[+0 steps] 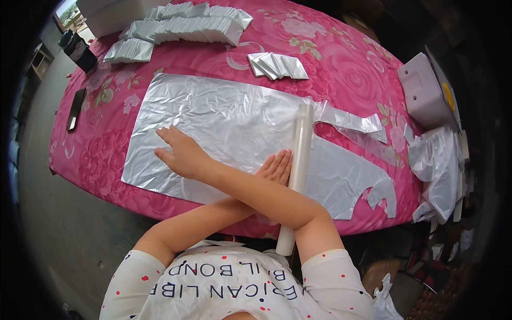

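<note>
A thin, silvery plastic sheet with curved cut-outs and straps at its right end, like a disposable apron (pixel 213 112), lies spread and creased on the table. Across it rests a long whitish tube (pixel 302 144), its near end jutting past the table edge towards me. My forearms cross, the right over the left. Palm down, my left hand (pixel 276 167) lies on the sheet right beside the tube, fingers straight. Over the left part of the sheet is my right hand (pixel 183 152), fingers stretched and thumb apart, holding nothing.
Rows of folded silvery packets (pixel 186 26) stand at the far left, with a smaller fanned stack (pixel 277 66) far centre. A dark phone-like object (pixel 76 110) and a dark bottle (pixel 78 50) sit left. Rightward are a white foam box (pixel 426 88) and bundled clear plastic (pixel 438 165). Pink floral cloth (pixel 352 69) covers the table.
</note>
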Available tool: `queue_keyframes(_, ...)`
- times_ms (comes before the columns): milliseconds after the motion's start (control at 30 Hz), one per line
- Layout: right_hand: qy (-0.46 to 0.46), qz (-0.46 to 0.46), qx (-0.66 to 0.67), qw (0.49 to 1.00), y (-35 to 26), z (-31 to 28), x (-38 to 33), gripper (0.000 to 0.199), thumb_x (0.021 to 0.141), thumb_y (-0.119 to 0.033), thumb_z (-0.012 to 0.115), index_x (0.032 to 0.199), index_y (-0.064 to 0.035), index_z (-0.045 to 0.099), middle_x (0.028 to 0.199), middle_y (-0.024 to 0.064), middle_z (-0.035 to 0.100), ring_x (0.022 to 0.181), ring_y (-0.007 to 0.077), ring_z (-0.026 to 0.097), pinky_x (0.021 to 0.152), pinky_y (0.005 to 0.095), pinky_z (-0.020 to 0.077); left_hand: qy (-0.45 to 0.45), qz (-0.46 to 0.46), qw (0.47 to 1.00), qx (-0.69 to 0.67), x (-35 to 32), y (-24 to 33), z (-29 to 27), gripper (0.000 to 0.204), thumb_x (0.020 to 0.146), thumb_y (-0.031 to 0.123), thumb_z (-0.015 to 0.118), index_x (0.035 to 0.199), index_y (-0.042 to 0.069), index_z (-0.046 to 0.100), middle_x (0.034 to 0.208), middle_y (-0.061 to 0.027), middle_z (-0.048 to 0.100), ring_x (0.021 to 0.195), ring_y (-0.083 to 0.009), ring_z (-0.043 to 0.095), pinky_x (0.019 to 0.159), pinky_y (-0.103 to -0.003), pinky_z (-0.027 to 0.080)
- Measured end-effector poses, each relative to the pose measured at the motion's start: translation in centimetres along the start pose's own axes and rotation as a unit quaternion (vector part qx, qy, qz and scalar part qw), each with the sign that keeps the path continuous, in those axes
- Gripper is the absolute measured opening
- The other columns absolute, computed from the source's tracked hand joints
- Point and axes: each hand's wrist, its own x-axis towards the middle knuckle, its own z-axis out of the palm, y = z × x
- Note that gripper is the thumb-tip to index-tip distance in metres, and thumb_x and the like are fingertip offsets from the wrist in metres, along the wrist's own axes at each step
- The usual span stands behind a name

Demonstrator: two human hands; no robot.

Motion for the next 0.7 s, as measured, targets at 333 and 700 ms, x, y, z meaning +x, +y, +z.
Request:
queue_keyframes(333, 0.182, -0.009, -0.223, 0.958, -0.1, -16.8, -18.3, 0.032, 0.082, -0.010, 0.060, 0.112, -0.0011, 0.058, 0.119, 0.0138, 0.057, 0.115, 0.0325, 0.050, 0.095, 0.0402, 0.0410, 0.071, -0.221, 0.772, -0.592, 6.5, -4.2, -4.1, 0.056, 0.091, 0.021, 0.044, 0.132, -0.012, 0.027, 0.140, -0.0229, 0.030, 0.129, -0.0306, 0.033, 0.108, -0.037, 0.028)
queue_keyframes(700, 0.052, 0.001, -0.288, 0.956, 3.3, -18.5, -20.6, 0.046, 0.086, -0.031, 0.053, 0.124, -0.0045, 0.052, 0.133, 0.0130, 0.046, 0.127, 0.0323, 0.037, 0.104, 0.0421, 0.0298, 0.100, -0.432, 0.466, -0.766, 9.9, -6.5, -4.6, 0.054, 0.097, 0.035, 0.034, 0.129, -0.008, 0.032, 0.129, -0.0207, 0.042, 0.121, -0.0264, 0.043, 0.103, -0.035, 0.034)
